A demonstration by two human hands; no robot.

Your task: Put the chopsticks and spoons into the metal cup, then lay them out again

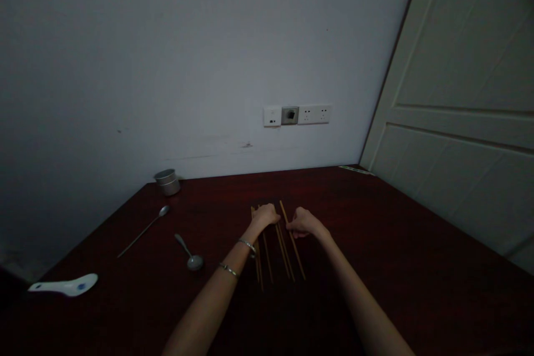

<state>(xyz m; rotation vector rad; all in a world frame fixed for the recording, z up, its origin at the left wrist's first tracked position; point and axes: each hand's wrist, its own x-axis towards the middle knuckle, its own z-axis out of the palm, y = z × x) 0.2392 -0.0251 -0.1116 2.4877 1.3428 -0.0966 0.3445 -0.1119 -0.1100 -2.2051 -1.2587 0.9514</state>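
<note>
Several wooden chopsticks [267, 258] lie side by side on the dark red table [400, 267], pointing roughly away from me. My left hand [265, 214], with two bracelets on its wrist, is closed over their far part. Its fingertips press at a pair of chopsticks [283, 253], and the hand hides some of the far ends. To the right, my right hand [303, 221] pinches a single chopstick [297, 251] between thumb and fingers, a little apart from the others. That chopstick slants, with its far end leaning left.
Left of my hands lie a short metal ladle-like spoon [194, 262], a long-handled metal spoon [144, 231] and a white ceramic spoon [70, 286]. A metal cup [167, 182] stands at the back left corner. Wall sockets [314, 114] sit above the table; a white door [463, 122] borders the right.
</note>
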